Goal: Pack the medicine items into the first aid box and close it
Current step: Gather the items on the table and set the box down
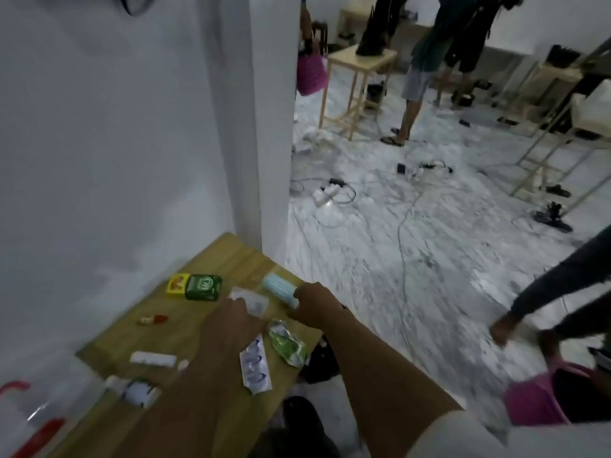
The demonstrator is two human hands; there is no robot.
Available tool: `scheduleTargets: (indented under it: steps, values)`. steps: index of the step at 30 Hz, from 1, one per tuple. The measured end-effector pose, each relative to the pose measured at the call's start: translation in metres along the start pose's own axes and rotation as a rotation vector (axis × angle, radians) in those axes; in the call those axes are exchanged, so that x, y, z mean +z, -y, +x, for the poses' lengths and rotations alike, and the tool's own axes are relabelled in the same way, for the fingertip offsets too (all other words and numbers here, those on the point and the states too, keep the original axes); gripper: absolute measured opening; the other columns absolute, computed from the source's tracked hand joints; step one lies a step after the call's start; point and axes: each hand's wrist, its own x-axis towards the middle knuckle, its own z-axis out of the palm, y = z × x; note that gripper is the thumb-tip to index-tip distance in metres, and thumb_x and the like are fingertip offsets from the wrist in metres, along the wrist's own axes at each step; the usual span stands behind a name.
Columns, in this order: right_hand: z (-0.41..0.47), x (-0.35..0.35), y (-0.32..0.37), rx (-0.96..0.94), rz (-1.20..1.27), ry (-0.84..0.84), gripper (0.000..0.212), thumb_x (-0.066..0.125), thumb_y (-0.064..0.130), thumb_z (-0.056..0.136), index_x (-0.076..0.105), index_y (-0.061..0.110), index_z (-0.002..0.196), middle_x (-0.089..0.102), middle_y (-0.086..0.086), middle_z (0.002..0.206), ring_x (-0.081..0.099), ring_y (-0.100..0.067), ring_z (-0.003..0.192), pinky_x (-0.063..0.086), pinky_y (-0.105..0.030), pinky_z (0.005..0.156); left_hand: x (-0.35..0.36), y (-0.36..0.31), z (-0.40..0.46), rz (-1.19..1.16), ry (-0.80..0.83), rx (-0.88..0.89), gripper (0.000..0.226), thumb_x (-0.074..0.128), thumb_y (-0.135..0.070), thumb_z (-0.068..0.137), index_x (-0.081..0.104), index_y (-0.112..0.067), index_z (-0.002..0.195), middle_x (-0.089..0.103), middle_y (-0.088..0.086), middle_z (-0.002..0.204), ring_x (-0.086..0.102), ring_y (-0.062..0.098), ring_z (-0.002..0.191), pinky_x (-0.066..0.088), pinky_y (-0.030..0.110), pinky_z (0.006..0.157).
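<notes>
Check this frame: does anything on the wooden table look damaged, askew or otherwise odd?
The green foil packet near the table's right edge is crumpled and looks torn open. The other items lie loosely scattered, none yet boxed. The right hand grips a light-blue roll; the left hand touches a clear packet.

Cables (410, 206) across marble floor (463, 259)
</notes>
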Motion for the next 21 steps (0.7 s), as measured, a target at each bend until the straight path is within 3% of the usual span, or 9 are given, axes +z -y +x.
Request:
scheduleTargets:
  steps: [2, 5, 7, 10, 15, 21]
  values:
    - [0.005, 0.023, -0.01, 0.069, 0.025, 0.073, 0.062, 0.062, 0.047, 0.096, 0.052, 0.009, 0.145, 0.052, -0.014, 0.147, 0.051, -0.032, 0.132, 0.043, -0.04, 0.105, 0.032, 0.012, 0.004, -0.034, 0.065, 0.044, 0.074, 0.027, -0.068, 0.086, 0.075, -0.012, 0.093, 0.069, 0.007, 0.088, 0.069, 0.029, 0.088, 0.053, 0.041, 0.076]
    - [0.011, 0.065, -0.024, 0.157, 0.098, 0.127, 0.057, 0.061, 0.045, 0.098, 0.051, 0.008, 0.141, 0.055, -0.016, 0.141, 0.054, -0.034, 0.128, 0.048, -0.044, 0.101, 0.051, 0.007, -0.003, 0.042, 0.214, -0.103, 0.046, 0.054, -0.058, 0.087, 0.064, -0.025, 0.117, 0.061, 0.007, 0.11, 0.062, 0.03, 0.103, 0.05, 0.038, 0.079]
    - [0.015, 0.087, -0.021, 0.203, 0.144, 0.104, 0.055, 0.061, 0.049, 0.096, 0.052, 0.01, 0.134, 0.056, -0.015, 0.133, 0.057, -0.036, 0.12, 0.053, -0.045, 0.091, 0.061, 0.002, -0.001, 0.098, 0.238, -0.143, 0.053, 0.063, -0.058, 0.087, 0.058, -0.02, 0.122, 0.054, 0.008, 0.118, 0.061, 0.032, 0.105, 0.05, 0.039, 0.081]
    - [0.018, 0.112, -0.014, 0.269, 0.164, 0.031, 0.059, 0.059, 0.057, 0.093, 0.047, 0.015, 0.132, 0.051, -0.012, 0.128, 0.056, -0.036, 0.115, 0.053, -0.047, 0.086, 0.08, 0.007, 0.002, 0.114, 0.281, -0.182, 0.055, 0.062, -0.057, 0.087, 0.056, -0.018, 0.125, 0.051, 0.009, 0.12, 0.061, 0.034, 0.106, 0.051, 0.041, 0.08]
    - [0.024, 0.127, -0.008, 0.31, 0.251, -0.012, 0.053, 0.068, 0.051, 0.089, 0.046, 0.02, 0.125, 0.055, -0.009, 0.121, 0.058, -0.035, 0.11, 0.054, -0.048, 0.085, 0.095, 0.012, 0.001, 0.182, 0.241, -0.203, 0.044, 0.058, -0.033, 0.095, 0.047, -0.021, 0.136, 0.042, 0.01, 0.134, 0.05, 0.036, 0.117, 0.047, 0.043, 0.085]
    - [0.029, 0.128, -0.013, 0.312, 0.312, -0.015, 0.042, 0.075, 0.045, 0.084, 0.059, 0.018, 0.112, 0.058, -0.007, 0.11, 0.062, -0.031, 0.098, 0.054, -0.042, 0.078, 0.102, 0.019, 0.005, 0.027, 0.208, -0.351, 0.077, 0.082, -0.026, 0.078, 0.038, -0.028, 0.141, 0.033, 0.014, 0.138, 0.046, 0.04, 0.116, 0.046, 0.046, 0.086]
